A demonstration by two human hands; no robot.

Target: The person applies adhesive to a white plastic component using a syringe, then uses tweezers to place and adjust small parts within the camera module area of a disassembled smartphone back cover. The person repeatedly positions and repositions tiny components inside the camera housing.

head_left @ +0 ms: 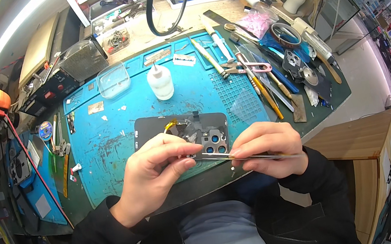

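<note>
A dark phone body (152,126) lies crosswise on the blue work mat (109,156), in front of me. A camera block (214,139) with round bluish lenses shows at its right end, and a gold-coloured strip (170,125) sticks up near its middle. My left hand (159,166) is over the phone's near edge, thumb and fingertips drawn together; whatever lies between them is too small to make out. My right hand (269,148) grips thin metal tweezers (257,156), their tips pointing left, close to my left fingertips and just below the lenses.
Beyond the phone stand a white squeeze bottle (160,82) and a clear plastic box (114,80). Pens, brushes and pink-handled pliers (248,67) crowd the right side. A soldering wire reel (45,131) lies left. A black cable loop (166,4) hangs over the far side.
</note>
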